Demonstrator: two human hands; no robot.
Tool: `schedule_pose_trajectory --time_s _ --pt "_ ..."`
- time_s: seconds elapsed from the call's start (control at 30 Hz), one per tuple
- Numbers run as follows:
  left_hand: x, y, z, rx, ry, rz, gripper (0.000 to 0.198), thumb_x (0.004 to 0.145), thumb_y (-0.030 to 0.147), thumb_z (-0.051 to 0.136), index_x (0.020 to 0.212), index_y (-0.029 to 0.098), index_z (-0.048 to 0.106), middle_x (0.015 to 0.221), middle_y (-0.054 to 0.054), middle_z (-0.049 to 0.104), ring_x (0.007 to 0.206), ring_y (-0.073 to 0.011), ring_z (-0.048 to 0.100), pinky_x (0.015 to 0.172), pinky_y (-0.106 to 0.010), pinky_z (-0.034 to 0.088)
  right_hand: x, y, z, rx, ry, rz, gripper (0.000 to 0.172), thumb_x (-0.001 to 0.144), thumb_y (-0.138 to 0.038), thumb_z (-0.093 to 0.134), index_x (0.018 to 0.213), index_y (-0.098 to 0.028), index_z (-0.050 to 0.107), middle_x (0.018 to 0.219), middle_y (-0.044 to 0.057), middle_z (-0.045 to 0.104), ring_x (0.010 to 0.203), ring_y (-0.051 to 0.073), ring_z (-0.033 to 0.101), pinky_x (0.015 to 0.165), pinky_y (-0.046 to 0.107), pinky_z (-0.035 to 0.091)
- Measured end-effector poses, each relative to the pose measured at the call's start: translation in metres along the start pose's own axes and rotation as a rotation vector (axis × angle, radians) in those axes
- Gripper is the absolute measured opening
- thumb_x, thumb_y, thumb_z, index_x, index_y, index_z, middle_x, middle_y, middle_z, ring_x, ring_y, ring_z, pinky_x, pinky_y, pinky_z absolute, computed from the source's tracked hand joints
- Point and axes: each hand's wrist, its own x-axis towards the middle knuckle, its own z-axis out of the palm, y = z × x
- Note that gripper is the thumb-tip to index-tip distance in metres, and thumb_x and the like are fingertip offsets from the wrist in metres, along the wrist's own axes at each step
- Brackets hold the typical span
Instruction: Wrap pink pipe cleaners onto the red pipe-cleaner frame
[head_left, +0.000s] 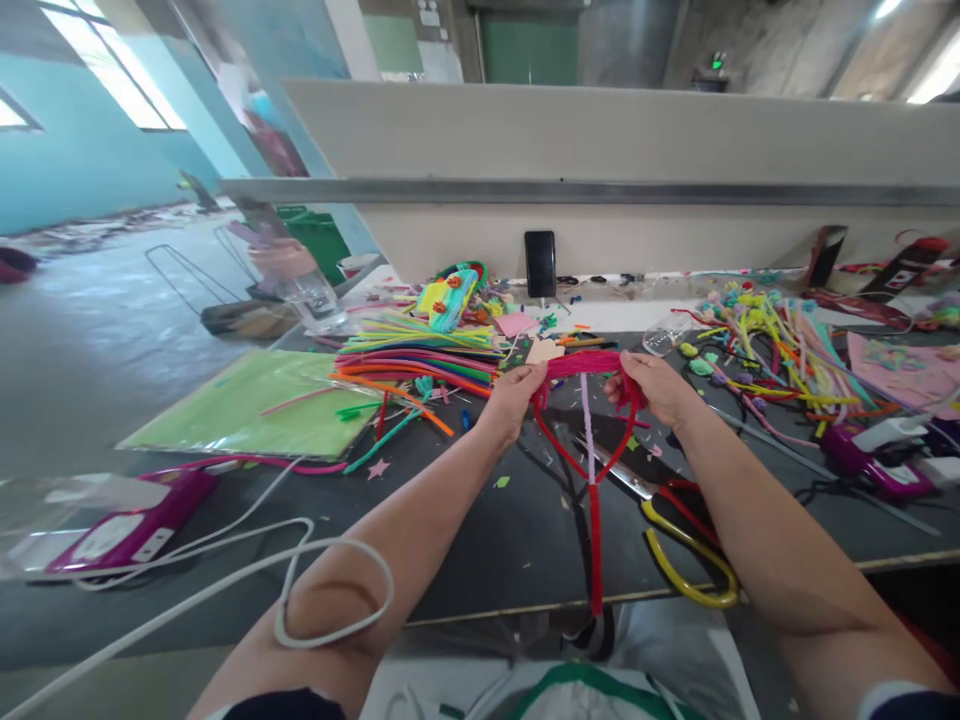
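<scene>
A bundle of red-pink yarn-like strands is stretched level above the dark table. My left hand pinches its left end, and my right hand grips the right end with curled fingers. Below the bundle, a red fuzzy strip droops in a V between the hands. A lilac pipe cleaner hangs down the middle, and a red strip continues below it toward the table's front edge. Large scissors with yellow handles lie under my right forearm, their blades partly behind the red loop.
Colourful pipe cleaners are piled at left, beside a green sheet in plastic. A phone leans on the white partition. More craft strips lie at right. A white cable loops over my left forearm.
</scene>
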Motion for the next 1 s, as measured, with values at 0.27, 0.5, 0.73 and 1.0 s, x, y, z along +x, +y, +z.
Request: schedule_pose_trajectory --time_s 0.27,0.5,0.73,1.0 --pt "0.001 -0.007 -0.001 0.040 0.066 0.080 0.039 0.067 0.050 0.071 0.064 0.013 0.062 0.053 0.002 0.054 0.049 -0.0065 0.041 0.049 -0.020 0.031 -0.003 -0.004 0.000 0.062 -0.022 0.007 0.039 0.079 -0.055 0.060 0.080 -0.017 0.057 0.066 0.005 0.068 0.053 0.015 0.063 0.054 0.026 0.052" --pt "-0.001 -0.007 0.002 -0.055 0.132 0.059 0.035 0.066 0.047 0.072 0.063 0.013 0.062 0.050 0.003 0.051 0.047 -0.0073 0.042 0.049 -0.021 0.034 -0.005 -0.002 0.007 -0.067 -0.057 -0.076 0.025 0.073 -0.039 0.068 0.077 -0.016 0.059 0.061 0.000 0.066 0.050 0.011 0.060 0.052 0.021 0.048" --pt "-0.003 -0.001 0.000 0.112 0.096 0.117 0.035 0.072 0.049 0.066 0.063 0.015 0.063 0.053 0.003 0.053 0.052 -0.0091 0.045 0.051 -0.021 0.034 -0.002 0.000 0.005 -0.069 -0.008 -0.063 0.023 0.072 -0.037 0.067 0.077 -0.016 0.060 0.063 0.002 0.068 0.052 0.014 0.064 0.053 0.024 0.051" --pt "0.008 0.021 -0.019 0.371 -0.126 0.239 0.036 0.072 0.043 0.067 0.095 0.017 0.074 0.093 -0.004 0.071 0.094 -0.0213 0.061 0.080 -0.025 0.042 -0.004 -0.001 0.009 -0.056 -0.104 -0.061 0.020 0.074 -0.033 0.067 0.085 -0.017 0.065 0.073 0.002 0.071 0.065 0.015 0.067 0.069 0.028 0.055"
